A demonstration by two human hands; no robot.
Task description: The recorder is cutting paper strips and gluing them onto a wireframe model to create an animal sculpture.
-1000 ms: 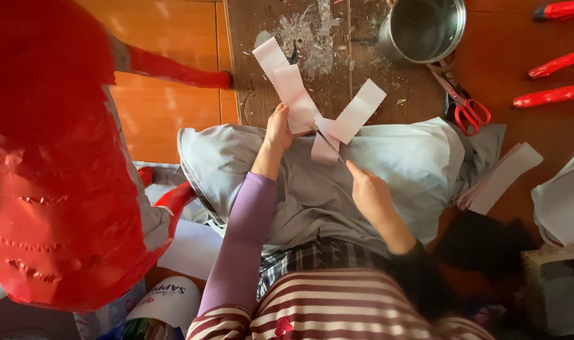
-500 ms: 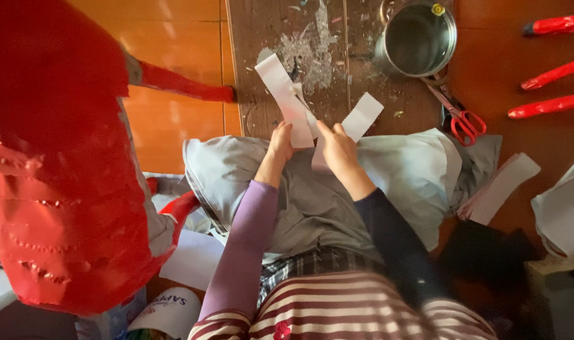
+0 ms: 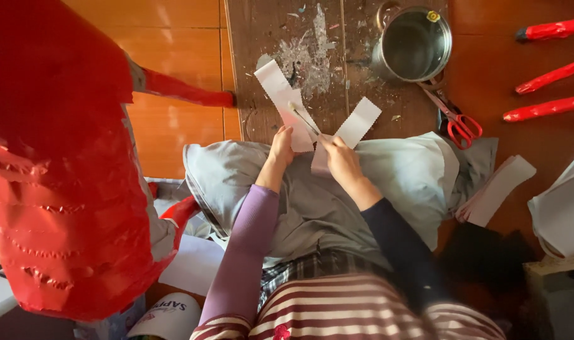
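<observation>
Home craft corner: glue-stained board (image 3: 287, 38), scissors (image 3: 457, 119), pot (image 3: 416, 44).

Landmark = pot (image 3: 416, 44), on the board (image 3: 268, 38) at its far right. Scissors (image 3: 454, 116) just below-right of pot, touching it. Three wrapped sticks (image 3: 548, 79) well right of pot. Paper strips (image 3: 284, 94) left & below pot, w/ both hands: left hand (image 3: 281, 148), right hand (image 3: 342, 160). Cushion (image 3: 413, 182) below pot, under the hands. Big papered frame (image 3: 54, 189) far left of pot.
</observation>
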